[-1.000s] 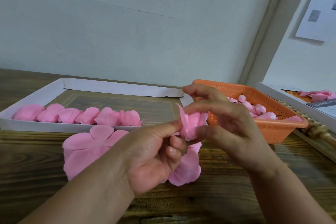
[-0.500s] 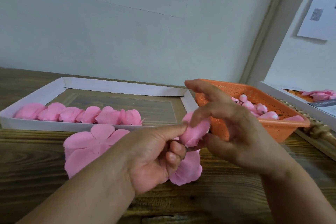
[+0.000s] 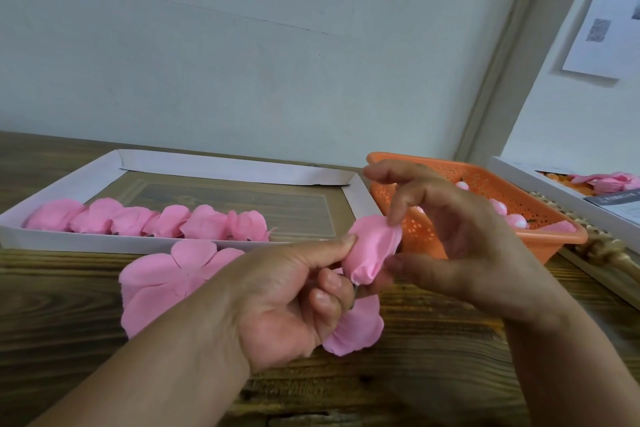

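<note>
A pink fabric flower bud (image 3: 372,251) is held above the wooden table between both hands. My left hand (image 3: 287,302) grips it from below, thumb pressed to its left side and fingers curled round its base. My right hand (image 3: 460,243) pinches the wrapped petal, a fingertip on its top right edge and the thumb under its lower right. A loose petal (image 3: 356,329) hangs beneath my left fingers. Flat pink petal sheets (image 3: 156,281) lie on the table behind my left wrist.
A shallow white cardboard tray (image 3: 104,244) at the back left holds a row of finished pink buds (image 3: 149,220). An orange perforated basket (image 3: 547,236) with pink-white round cores (image 3: 516,220) stands at the right. A second white tray (image 3: 554,189) lies at the far right.
The upright petal has been folded down and wrapped round the bud. My right fingers have shifted along its top edge; my left hand has kept its grip.
</note>
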Available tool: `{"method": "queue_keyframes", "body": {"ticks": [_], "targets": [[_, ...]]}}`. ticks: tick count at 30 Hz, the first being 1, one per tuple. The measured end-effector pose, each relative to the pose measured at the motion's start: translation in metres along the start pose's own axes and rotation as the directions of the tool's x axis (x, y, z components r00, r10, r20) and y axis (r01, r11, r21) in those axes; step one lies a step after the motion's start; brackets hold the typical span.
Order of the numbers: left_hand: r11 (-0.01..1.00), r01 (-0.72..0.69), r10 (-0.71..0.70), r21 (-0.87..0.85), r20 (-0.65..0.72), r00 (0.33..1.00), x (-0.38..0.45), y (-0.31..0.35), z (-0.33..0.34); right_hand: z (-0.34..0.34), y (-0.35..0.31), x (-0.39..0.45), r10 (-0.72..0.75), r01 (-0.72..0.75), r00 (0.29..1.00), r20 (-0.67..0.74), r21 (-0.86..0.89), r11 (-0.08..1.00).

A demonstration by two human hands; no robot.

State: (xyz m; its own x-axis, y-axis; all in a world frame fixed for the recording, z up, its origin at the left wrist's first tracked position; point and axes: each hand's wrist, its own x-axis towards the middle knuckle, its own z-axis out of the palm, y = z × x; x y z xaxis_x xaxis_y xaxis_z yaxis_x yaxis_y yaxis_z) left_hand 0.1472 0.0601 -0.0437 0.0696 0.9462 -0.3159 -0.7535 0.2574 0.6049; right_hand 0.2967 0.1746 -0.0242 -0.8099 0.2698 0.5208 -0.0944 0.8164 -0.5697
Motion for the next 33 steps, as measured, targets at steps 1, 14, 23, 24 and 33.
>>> {"method": "queue_keyframes", "body": {"ticks": [1,14,23,24,33], "targets": [[1.0,0.0,0.0,-0.005,0.005,1.0,0.0001,-0.0001,0.0001,0.0002,0.0,-0.0001,-0.003,0.003,1.0,-0.01,-0.001,1.0],[0.999,0.02,-0.018,-0.049,0.046,0.999,0.0017,0.0018,-0.0011,0.0001,-0.0018,0.0007,-0.15,0.143,0.983,-0.106,-0.072,0.987],[0.999,0.017,-0.013,-0.041,0.079,0.997,0.0011,0.0007,-0.0013,0.0017,0.003,0.0005,-0.083,0.076,0.988,-0.13,-0.06,0.995],[0.999,0.018,-0.015,-0.039,0.083,0.996,0.001,0.0009,-0.0011,0.0013,0.0035,0.0005,-0.076,0.07,0.987,-0.141,-0.049,0.996],[1.0,0.018,-0.016,-0.026,0.064,0.998,0.0018,0.0012,-0.0008,0.0032,0.0024,0.0017,-0.118,0.119,0.986,-0.115,-0.001,0.993]]}}
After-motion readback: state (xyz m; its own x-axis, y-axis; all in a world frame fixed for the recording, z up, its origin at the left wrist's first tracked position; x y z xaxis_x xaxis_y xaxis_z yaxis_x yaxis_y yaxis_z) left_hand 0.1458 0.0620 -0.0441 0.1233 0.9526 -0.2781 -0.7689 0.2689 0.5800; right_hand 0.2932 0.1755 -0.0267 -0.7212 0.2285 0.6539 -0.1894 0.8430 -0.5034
